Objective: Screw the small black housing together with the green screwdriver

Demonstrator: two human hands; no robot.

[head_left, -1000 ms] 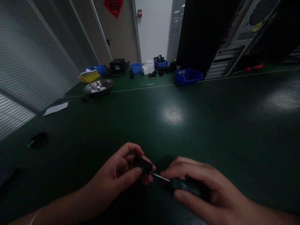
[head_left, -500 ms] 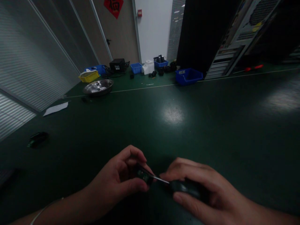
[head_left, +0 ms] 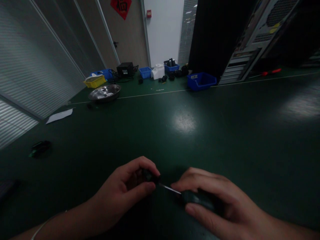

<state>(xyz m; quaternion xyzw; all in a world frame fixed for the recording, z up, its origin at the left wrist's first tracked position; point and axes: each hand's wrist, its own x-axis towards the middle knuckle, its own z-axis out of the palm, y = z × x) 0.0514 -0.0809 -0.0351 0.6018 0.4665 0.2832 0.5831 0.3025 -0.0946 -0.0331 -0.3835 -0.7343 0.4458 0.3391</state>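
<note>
Between the thumb and fingers of my left hand (head_left: 130, 186) is a small dark part (head_left: 149, 175), mostly covered by the fingers; its kind cannot be made out. My right hand (head_left: 217, 196) is wrapped round the dark handle of a screwdriver (head_left: 198, 199). The thin metal shaft points left, and its tip meets the right end of the small part. Whether the tip sits in a screw or only touches is too dark to tell. Both hands are low over the green table (head_left: 140, 130).
A dark object with a green end (head_left: 40, 148) lies at the left, near a white strip (head_left: 60, 115). Farther back stand a metal bowl (head_left: 105, 93), a yellow bin (head_left: 95, 81), a blue bin (head_left: 201, 82), a white plastic housing (head_left: 158, 71) and a red-handled tool (head_left: 271, 72).
The small part has turned in my left hand, so its greenish face no longer shows. My left fingers have shifted slightly up around it. The right hand and screwdriver are nearly still.
</note>
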